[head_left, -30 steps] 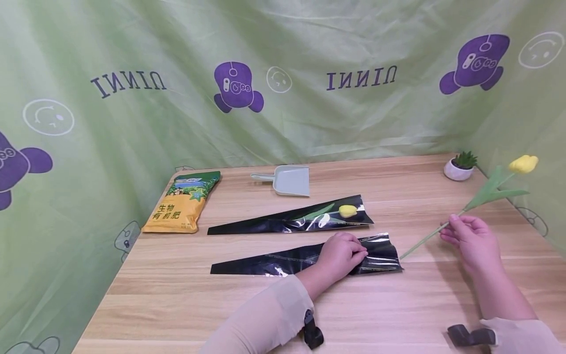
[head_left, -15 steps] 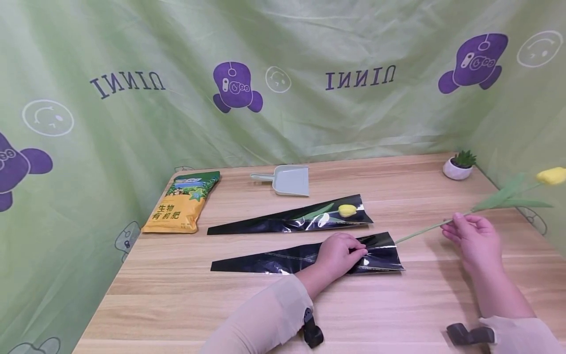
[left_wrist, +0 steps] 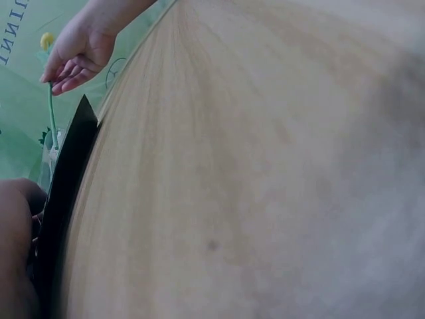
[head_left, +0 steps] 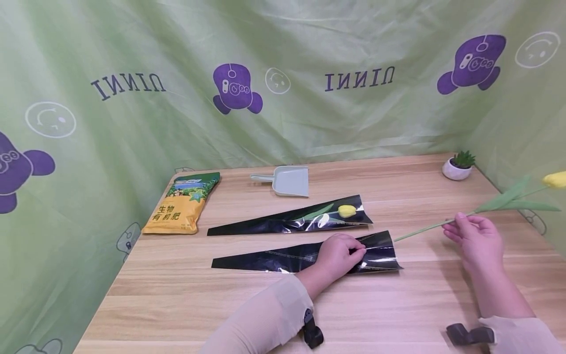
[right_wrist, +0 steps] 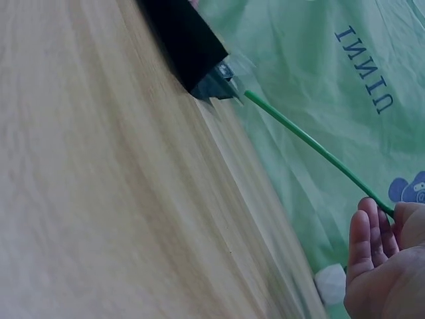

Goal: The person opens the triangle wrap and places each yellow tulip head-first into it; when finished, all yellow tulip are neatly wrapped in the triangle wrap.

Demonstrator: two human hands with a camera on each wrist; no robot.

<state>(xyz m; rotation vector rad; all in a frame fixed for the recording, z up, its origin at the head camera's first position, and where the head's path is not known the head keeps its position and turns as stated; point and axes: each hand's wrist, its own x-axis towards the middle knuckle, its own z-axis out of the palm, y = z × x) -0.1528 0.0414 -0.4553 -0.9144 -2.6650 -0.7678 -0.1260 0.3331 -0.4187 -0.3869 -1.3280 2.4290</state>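
My left hand (head_left: 339, 253) pinches the upper film of a black flower sleeve (head_left: 382, 253), close to its wide right end. In the right wrist view the mouth of this sleeve (right_wrist: 199, 56) gapes a little. My right hand (head_left: 477, 243) holds a yellow artificial tulip (head_left: 497, 200) by its green stem between thumb and fingers. The stem's lower end (right_wrist: 250, 94) points at the sleeve's mouth, just outside it in the right wrist view. The yellow bloom reaches the right edge of the head view. Behind lies a second black sleeve (head_left: 265, 222) with a yellow tulip (head_left: 347, 211) inside.
On the wooden table (head_left: 177, 305) a yellow and green fertilizer bag (head_left: 181, 204) lies at the left. A pale dustpan (head_left: 290, 181) rests at the back. The small potted succulent (head_left: 458, 167) stands at the back right, near the green curtain (head_left: 300, 123).
My right hand has lowered and tilted the tulip toward level, its bloom swinging right and down. The stem's tip has shifted up and left to the sleeve's mouth. My left hand stays in place.
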